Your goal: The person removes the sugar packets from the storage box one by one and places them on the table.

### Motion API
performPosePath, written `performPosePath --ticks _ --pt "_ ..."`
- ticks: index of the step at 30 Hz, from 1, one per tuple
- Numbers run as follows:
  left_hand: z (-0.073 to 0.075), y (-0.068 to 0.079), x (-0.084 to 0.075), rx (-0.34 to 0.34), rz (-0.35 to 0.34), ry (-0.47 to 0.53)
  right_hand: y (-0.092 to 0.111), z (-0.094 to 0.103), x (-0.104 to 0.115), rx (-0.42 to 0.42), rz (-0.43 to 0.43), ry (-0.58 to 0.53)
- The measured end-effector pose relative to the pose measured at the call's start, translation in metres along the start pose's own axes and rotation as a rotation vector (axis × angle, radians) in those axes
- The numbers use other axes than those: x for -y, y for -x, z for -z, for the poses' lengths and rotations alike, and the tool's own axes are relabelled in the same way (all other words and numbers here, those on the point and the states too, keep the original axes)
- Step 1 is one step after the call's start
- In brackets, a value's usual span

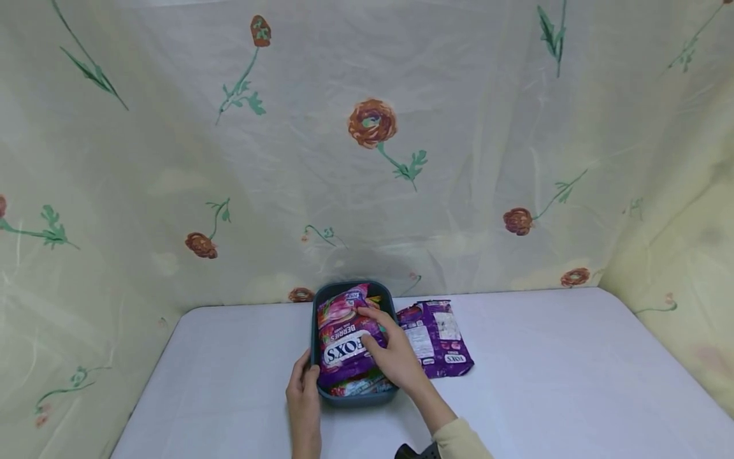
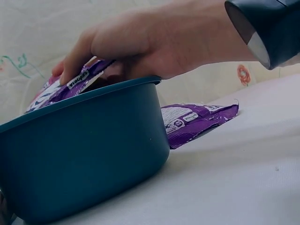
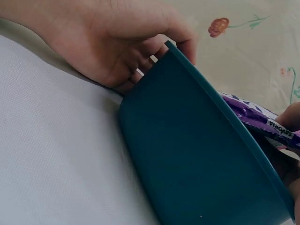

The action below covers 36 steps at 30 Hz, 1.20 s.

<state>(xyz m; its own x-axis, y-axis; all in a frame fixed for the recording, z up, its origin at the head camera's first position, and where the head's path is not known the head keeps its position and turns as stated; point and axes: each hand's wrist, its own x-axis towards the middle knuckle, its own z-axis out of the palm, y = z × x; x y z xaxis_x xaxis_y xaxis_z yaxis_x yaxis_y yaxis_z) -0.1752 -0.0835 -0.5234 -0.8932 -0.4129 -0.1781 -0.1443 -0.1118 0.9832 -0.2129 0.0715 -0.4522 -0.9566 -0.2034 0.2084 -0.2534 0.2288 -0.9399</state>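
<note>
Right hand [image 1: 395, 357] pinches a glossy purple candy packet [image 1: 344, 341] lying in the smooth teal tub [image 1: 352, 398] mid-worktop. Left hand [image 1: 304, 395] curls round the tub's rim. A second crinkly packet [image 1: 438, 338] lies flat just beside.

You have open worktop [image 1: 573, 370] to the right and front of the teal tub [image 1: 355, 398], while the purple packet [image 1: 437, 338] lies just beside its right wall, the flowered curtain [image 1: 367, 159] closes in behind, and packets fill the tub itself.
</note>
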Motion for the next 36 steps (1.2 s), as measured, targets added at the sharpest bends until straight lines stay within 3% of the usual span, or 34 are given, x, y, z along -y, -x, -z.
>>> performPosePath --ticks 5,13,22,31,36 --pt "0.000 0.000 0.000 -0.015 -0.007 0.001 0.004 0.001 0.008 -0.034 -0.003 0.020" --pt "-0.001 0.000 -0.004 -0.051 0.004 0.007 0.005 0.002 0.010 -0.098 -0.021 -0.049" --pt "-0.004 0.001 -0.003 -0.046 0.031 0.016 0.003 0.003 -0.022 -0.140 -0.031 -0.081" --pt "-0.004 0.001 -0.004 -0.052 0.024 0.032 0.009 0.008 -0.025 -0.104 -0.060 -0.103" --pt "-0.003 0.000 -0.004 -0.049 0.023 0.041 0.013 0.011 -0.024 -0.087 -0.073 -0.167"
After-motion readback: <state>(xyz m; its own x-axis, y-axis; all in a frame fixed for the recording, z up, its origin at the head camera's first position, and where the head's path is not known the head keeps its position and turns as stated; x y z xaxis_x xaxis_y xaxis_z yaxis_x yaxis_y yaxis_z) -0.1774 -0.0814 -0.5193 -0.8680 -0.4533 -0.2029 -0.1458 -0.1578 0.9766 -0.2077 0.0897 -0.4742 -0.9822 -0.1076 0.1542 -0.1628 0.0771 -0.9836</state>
